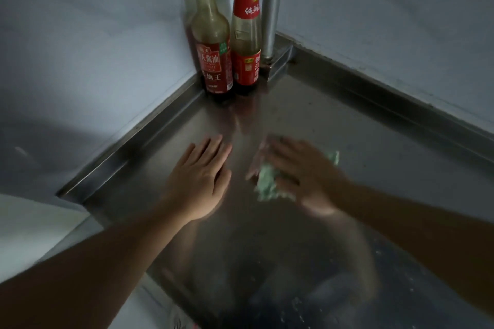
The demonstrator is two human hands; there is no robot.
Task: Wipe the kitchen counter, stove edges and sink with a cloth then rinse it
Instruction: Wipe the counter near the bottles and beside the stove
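Note:
A stainless steel counter [334, 120] fills a corner between two pale walls. My right hand [302, 171] presses flat on a light green cloth [267, 187] lying on the counter's middle; the hand and cloth are motion-blurred. The cloth shows under the palm and past the fingers at the right. My left hand [199, 179] rests flat on the bare steel just left of the cloth, fingers together and pointing toward the corner, holding nothing.
Two sauce bottles stand in the far corner: a dark-capped soy sauce bottle [211, 43] and a red-labelled bottle [246, 35] beside it. A grey pipe [271, 8] rises behind them. A raised steel lip [128, 136] runs along both walls. A white surface [29, 230] lies at lower left.

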